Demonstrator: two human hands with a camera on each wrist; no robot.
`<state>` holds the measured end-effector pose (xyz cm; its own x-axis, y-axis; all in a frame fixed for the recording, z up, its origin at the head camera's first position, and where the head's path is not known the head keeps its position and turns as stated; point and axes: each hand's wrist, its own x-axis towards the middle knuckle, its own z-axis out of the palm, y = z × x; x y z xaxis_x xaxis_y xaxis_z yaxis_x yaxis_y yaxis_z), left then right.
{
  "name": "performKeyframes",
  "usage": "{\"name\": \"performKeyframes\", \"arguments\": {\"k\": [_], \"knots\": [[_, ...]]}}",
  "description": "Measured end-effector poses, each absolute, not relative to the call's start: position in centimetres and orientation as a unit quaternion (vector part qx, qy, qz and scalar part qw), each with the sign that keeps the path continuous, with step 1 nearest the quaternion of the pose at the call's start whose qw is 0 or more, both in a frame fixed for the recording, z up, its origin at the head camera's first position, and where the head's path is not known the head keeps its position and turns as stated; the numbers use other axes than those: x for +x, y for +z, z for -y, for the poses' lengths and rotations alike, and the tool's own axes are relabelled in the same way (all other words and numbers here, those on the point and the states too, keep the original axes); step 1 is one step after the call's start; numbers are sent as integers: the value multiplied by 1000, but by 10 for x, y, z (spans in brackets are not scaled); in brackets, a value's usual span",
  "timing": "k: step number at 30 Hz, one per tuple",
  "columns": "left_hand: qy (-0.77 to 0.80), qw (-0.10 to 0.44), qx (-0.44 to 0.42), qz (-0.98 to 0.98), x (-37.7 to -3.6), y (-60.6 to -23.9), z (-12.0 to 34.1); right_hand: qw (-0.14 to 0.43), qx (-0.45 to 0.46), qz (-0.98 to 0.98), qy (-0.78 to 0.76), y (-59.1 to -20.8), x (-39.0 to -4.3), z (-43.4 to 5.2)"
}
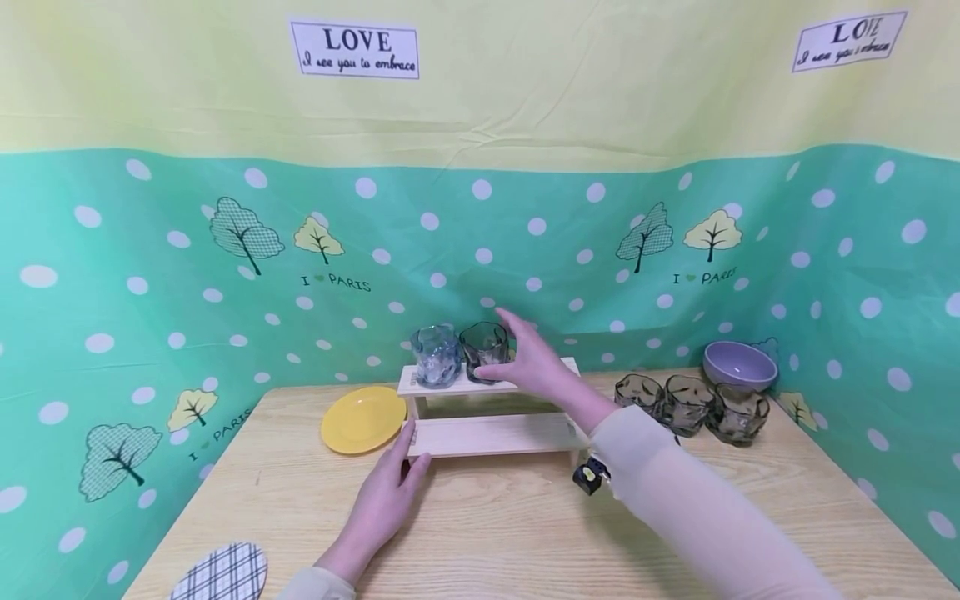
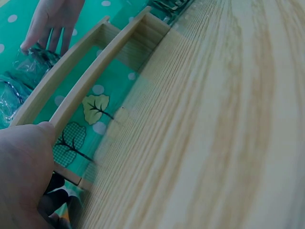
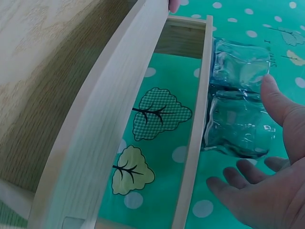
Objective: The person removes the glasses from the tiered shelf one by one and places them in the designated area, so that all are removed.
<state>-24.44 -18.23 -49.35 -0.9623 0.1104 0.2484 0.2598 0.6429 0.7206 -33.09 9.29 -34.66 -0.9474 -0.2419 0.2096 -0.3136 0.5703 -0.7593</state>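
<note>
A person's right hand (image 1: 528, 358) cups a dark ribbed glass (image 1: 483, 350) on the top tier of a small wooden rack (image 1: 491, 433) at the back of the table (image 1: 510, 533), fingers loosely spread around it rather than clamped. A clear glass (image 1: 436, 356) stands just beside it. The left hand (image 1: 390, 492), fingers straight, presses the rack's lower left corner. Handling this well likely means keeping the rack braced and the dark glass upright, clear of its neighbour. Three more glasses (image 1: 690, 404) wait at right.
</note>
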Motion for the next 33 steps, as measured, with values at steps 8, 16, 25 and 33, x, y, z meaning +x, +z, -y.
{"name": "performKeyframes", "arguments": {"k": [8,16,25,33], "knots": [[-405,100,-106,903,-244,-494,182,35,158,886,435,-350,-336,-86],[-403,99,-106,904,-243,-492,182,29,148,885,440,-352,-338,-83],[-400,96,-103,906,-242,-492,182,32,142,886,441,-353,-338,-83],[-396,96,-101,907,-241,-492,182,41,137,890,433,-353,-340,-81]]}}
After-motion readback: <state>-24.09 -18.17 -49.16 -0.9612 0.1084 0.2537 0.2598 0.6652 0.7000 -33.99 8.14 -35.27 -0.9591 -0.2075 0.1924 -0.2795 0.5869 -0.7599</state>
